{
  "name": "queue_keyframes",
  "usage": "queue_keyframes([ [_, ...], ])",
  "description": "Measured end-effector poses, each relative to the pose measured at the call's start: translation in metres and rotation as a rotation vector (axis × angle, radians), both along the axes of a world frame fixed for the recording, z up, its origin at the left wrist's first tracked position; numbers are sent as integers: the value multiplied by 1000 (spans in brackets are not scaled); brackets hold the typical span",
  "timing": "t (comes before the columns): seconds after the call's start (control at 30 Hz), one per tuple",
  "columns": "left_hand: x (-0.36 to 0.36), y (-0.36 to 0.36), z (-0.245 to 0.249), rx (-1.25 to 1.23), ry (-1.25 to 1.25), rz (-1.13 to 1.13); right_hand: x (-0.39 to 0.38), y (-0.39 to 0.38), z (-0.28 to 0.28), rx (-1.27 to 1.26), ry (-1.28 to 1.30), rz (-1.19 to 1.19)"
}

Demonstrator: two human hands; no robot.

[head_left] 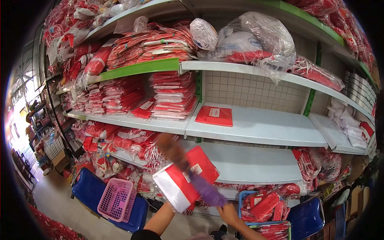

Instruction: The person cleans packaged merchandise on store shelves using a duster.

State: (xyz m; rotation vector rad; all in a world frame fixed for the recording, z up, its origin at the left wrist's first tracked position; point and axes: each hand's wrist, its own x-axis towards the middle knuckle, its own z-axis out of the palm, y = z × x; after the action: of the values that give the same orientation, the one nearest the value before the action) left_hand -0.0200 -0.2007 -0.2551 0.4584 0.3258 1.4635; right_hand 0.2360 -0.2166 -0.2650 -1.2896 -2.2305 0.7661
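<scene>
A pink basket (117,199) sits at seven o'clock as the left hand (171,207) props a stack of red-and-white packets (188,178) from below, its fingers hidden behind them. The right hand (229,213), at six o'clock, is closed on the purple handle of a blurred duster (176,154) angled toward eleven. One red packet (215,116) lies above. The lower shelf (260,164) looks cleared, with dusting seemingly midway and restocking still to come.
</scene>
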Motion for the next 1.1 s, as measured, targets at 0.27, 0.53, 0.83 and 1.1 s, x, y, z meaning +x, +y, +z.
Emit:
queue_keyframes([
  [0.27,1,-11,-6,-17,6,-36,-9,-5,-6,53,63,-178],
  [0.53,-15,-27,-8,-29,33,-38,13,-19,-29,202,-125,-49],
  [0.83,-26,-38,-15,-35,36,-44,28,-17,-64,359,-198,44],
  [1.1,-27,-40,-15,-36,33,-54,-10,-23,-34,-8,232,-157],
])
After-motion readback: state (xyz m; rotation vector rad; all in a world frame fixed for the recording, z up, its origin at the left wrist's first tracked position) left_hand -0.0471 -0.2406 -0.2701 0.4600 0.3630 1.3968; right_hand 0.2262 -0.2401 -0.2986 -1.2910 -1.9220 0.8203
